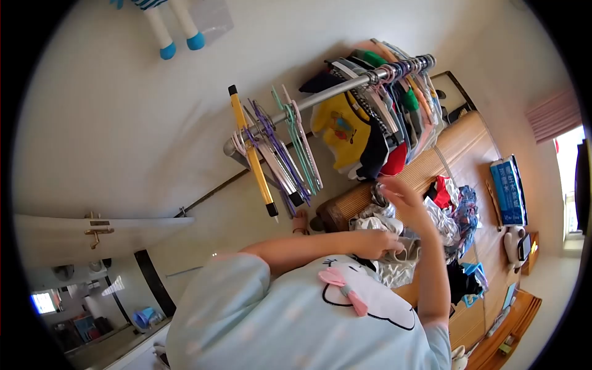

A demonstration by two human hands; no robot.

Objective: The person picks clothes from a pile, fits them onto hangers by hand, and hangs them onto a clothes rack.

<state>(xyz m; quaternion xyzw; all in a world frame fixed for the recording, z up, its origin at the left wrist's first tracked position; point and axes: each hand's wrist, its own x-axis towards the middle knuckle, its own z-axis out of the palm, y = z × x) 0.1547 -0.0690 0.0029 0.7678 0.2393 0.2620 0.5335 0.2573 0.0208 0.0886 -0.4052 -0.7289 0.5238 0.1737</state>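
My left hand (pixel 377 244) is closed at the thin straps of a pale, shiny garment (pixel 398 271) that hangs in front of my shirt. My right hand (pixel 402 196), slightly blurred, is raised above it with its fingers apart and nothing visible in them. Just beyond both hands, a heap of whitish clothes (pixel 373 219) lies on the wooden surface (pixel 472 145). More clothes, including a red piece (pixel 441 192) and a blue patterned piece (pixel 466 213), lie to the right.
A metal rail (pixel 333 92) carries a yellow garment (pixel 345 126), other hung clothes and several hangers (pixel 299 145). A yellow rod (pixel 251 151) crosses its near end. A blue package (pixel 509 191) stands at the right. A door (pixel 111 237) is at the left.
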